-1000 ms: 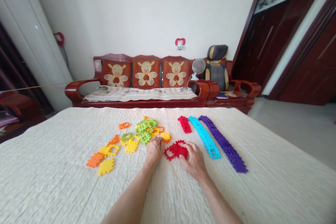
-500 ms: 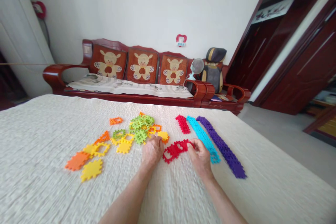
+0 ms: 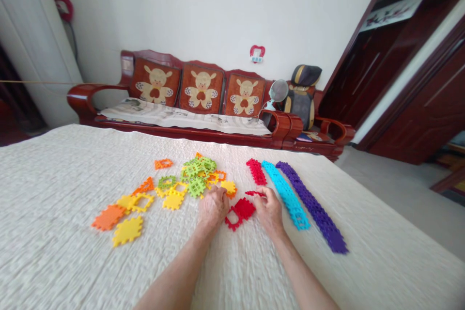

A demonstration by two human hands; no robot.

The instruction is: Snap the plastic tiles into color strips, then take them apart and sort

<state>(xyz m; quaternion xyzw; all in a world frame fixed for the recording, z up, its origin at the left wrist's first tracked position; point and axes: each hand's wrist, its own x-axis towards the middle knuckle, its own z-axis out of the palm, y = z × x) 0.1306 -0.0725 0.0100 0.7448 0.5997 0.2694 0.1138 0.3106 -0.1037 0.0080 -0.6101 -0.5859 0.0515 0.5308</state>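
Note:
Between thumb and fingers, my right hand (image 3: 268, 209) pinches a red interlocking tile (image 3: 254, 193), tilted nearly edge-on above the cloth. Just below it lie a solid red tile (image 3: 245, 208) and a red frame-shaped tile (image 3: 233, 219), touching each other. My left hand (image 3: 214, 203) rests beside these with its fingers curled; whatever its fingertips hold, if anything, is hidden. A yellow tile (image 3: 228, 186) sits right behind those fingertips. To the right stretch a short red row (image 3: 256, 172), a light blue row (image 3: 285, 193) and a longer purple row (image 3: 312, 206) of overlapping tiles.
A green tile pile (image 3: 198, 169) lies left of centre among yellow and orange ones. An orange tile (image 3: 109, 217) and a yellow tile (image 3: 128, 230) are farther left. The white cloth (image 3: 65, 193) covers the table; beyond its far edge stands a wooden sofa (image 3: 181, 128).
My right hand has lifted and tilted one red tile away from the other red ones, which stay on the cloth. My left hand has barely moved. The view has shifted slightly.

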